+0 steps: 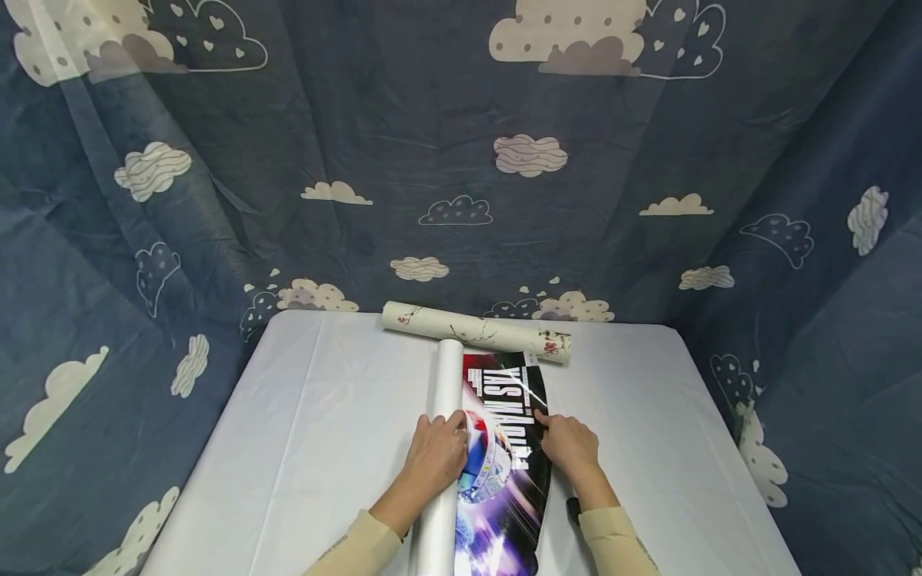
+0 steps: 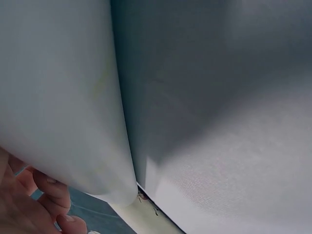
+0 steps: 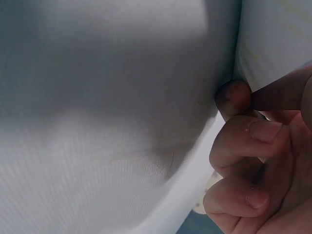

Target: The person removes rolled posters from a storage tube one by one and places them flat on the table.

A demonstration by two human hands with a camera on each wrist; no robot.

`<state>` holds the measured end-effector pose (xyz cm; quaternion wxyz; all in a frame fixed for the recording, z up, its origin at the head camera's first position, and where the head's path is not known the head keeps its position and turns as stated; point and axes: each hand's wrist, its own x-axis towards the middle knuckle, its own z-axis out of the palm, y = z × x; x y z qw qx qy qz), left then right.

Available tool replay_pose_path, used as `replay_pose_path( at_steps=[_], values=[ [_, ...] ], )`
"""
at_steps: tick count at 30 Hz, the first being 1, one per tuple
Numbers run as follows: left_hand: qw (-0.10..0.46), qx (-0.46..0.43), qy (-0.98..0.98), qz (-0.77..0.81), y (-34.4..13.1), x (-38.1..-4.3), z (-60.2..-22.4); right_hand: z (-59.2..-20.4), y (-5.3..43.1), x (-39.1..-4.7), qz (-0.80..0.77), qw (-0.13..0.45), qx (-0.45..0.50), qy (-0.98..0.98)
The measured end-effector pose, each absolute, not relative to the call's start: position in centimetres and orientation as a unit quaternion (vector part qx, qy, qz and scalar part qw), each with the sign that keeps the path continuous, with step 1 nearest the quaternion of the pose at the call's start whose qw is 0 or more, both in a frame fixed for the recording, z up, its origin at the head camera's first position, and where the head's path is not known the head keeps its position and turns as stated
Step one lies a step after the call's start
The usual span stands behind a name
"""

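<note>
A glossy printed poster [image 1: 504,480] lies partly unrolled on the white table, its left side wound into a white roll [image 1: 448,384]. My left hand [image 1: 435,452] reaches over the roll and grips it, fingers curled at the line where the print begins. In the left wrist view, the roll's pale back [image 2: 58,97] hides part of the left fingers [image 2: 53,190]. With thumb and forefinger, my right hand [image 1: 572,444] pinches the poster's dark right edge. The right wrist view shows the other fingers [image 3: 243,146] of that hand curled beside the sheet's pale underside [image 3: 278,39].
Behind the poster, a cream floral paper roll [image 1: 475,326] lies slantwise near the far edge of the white table [image 1: 324,416]. A dark blue cloud-patterned curtain [image 1: 403,104] hangs around the back and sides. A small dark object [image 1: 573,510] shows beside the right wrist.
</note>
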<state>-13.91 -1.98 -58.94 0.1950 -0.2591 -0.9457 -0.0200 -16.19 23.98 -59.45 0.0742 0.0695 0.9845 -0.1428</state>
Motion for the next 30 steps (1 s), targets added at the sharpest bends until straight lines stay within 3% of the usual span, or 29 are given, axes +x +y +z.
replay_pose_path(
  at_steps=[9,19,30],
  values=[
    [0.205,-0.253,-0.945,-0.028,-2.0,-13.7,-58.5,-59.4,24.6,-16.3,-0.142,0.075,0.065,0.985],
    [0.166,-0.248,-0.954,-0.039,-2.1,-14.1,-59.2,-59.3,25.0,-16.3,-0.142,0.084,0.077,0.983],
    [0.197,-0.256,-0.946,-0.03,-2.5,-14.2,-59.4,-59.6,25.2,-16.4,-0.132,0.078,0.084,0.985]
  ],
)
